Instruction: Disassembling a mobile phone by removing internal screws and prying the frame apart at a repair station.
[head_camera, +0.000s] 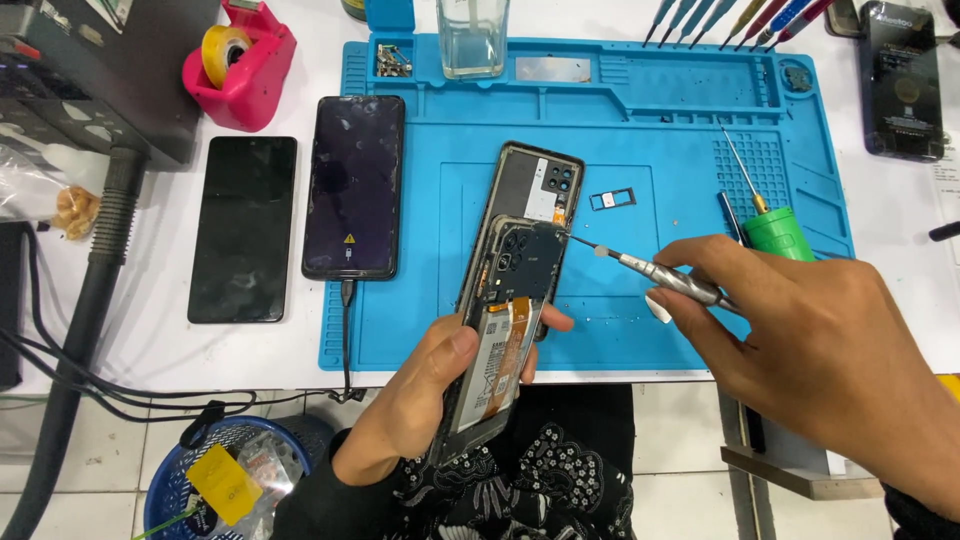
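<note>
The left hand (425, 385) has its grip closed around an opened black smartphone with its back cover removed (505, 310), holding it tilted above the front edge of the blue silicone repair mat (640, 140). Inside the phone a battery with an orange flex cable and a dark camera plate are visible. The right hand (810, 350) grasps a thin metal screwdriver (650, 272), and its tip touches the phone near the camera plate. Behind the phone, the removed black back frame (540, 180) lies on the mat. On the white surface (160, 340), left of the mat, lies a dark phone (243, 228).
</note>
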